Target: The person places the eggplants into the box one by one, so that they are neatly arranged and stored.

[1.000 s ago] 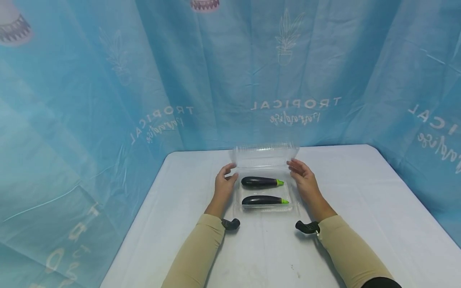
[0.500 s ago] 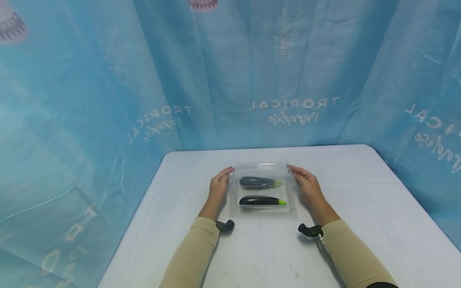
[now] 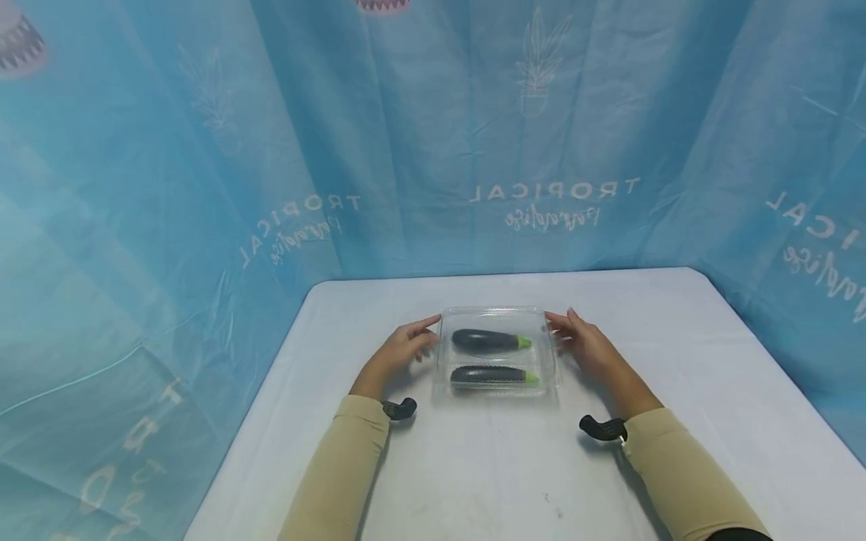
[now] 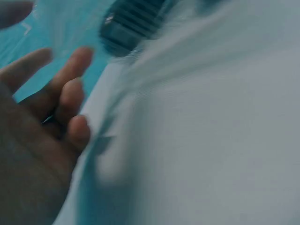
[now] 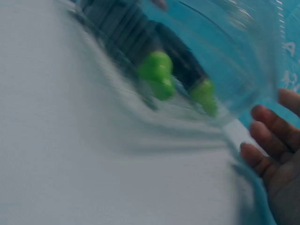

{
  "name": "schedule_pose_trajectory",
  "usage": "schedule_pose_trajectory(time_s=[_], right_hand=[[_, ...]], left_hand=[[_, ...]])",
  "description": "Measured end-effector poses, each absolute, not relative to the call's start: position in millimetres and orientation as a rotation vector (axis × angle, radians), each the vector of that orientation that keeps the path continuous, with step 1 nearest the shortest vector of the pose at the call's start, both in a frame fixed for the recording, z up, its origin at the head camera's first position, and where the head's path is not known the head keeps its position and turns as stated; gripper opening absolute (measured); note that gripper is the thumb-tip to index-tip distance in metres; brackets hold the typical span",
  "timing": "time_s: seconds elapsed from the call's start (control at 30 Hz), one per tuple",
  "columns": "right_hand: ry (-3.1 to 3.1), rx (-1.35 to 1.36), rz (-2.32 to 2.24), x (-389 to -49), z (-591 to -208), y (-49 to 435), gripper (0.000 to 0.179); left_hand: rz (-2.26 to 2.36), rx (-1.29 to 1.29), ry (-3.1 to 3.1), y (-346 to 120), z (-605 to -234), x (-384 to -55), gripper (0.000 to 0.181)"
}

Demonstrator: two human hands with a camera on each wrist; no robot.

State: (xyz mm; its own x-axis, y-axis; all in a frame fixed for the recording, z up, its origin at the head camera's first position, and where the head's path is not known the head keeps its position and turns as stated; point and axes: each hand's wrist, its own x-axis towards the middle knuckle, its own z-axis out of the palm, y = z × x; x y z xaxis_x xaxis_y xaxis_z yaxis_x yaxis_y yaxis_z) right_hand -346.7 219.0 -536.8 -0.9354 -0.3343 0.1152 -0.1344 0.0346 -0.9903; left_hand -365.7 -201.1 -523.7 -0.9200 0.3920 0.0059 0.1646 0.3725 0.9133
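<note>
A clear plastic clamshell box (image 3: 497, 357) lies on the table with its lid lowered over two dark eggplants. The farther eggplant (image 3: 485, 340) and the nearer eggplant (image 3: 489, 375) both point their green stem ends to the right. My left hand (image 3: 401, 352) is at the box's left side, index fingertip at the far left corner, other fingers loosely bent. At the far right corner, the fingertips of my right hand (image 3: 587, 344) are on or close to the lid's edge. Neither hand grips anything. In the right wrist view, the green stem ends (image 5: 157, 75) show through the blurred plastic.
The box stands toward the back of a white-covered table (image 3: 487, 466). A blue printed curtain (image 3: 433, 150) hangs behind the table and along its sides. Black curved wrist pieces (image 3: 401, 409) stick out from both wrists.
The box lid, upright a second ago, has swung down toward me over the eggplants. Both hands have let go of the lid and drawn slightly outward.
</note>
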Motion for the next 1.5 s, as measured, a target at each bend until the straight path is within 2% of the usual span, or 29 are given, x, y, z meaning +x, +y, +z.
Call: schedule_pose_trajectory(time_s=[0.17,0.33,0.43,0.5,0.6,0.77,1.5], right_hand=[[2.022,-0.569,-1.816,-347.8,-521.6,233.4,0.071],[2.008,-0.651,-1.618,-342.9,-513.6,238.4,0.06],[2.067,-0.644,-1.508,-340.5,-513.6,236.9,0.075],[2.102,-0.639,-1.453,-339.1,-514.1,235.2,0.09],[2.096,-0.651,-1.438,-336.6,-514.2,233.8,0.107],[2.053,-0.67,-1.461,-333.0,-511.8,233.7,0.122],[1.789,-0.567,-1.652,-326.4,-518.3,224.1,0.138]], left_hand=[[1.476,0.664,2.141,-213.9,-507.2,-367.1,0.073],[1.421,0.682,1.924,-216.9,-498.6,-368.7,0.106],[1.394,0.648,1.885,-215.2,-498.4,-368.7,0.126],[1.388,0.619,1.874,-213.8,-499.1,-367.7,0.132],[1.394,0.585,1.866,-212.4,-500.0,-365.2,0.133],[1.434,0.547,1.847,-210.6,-501.9,-360.6,0.132],[1.542,0.493,1.723,-206.5,-508.1,-353.8,0.136]])
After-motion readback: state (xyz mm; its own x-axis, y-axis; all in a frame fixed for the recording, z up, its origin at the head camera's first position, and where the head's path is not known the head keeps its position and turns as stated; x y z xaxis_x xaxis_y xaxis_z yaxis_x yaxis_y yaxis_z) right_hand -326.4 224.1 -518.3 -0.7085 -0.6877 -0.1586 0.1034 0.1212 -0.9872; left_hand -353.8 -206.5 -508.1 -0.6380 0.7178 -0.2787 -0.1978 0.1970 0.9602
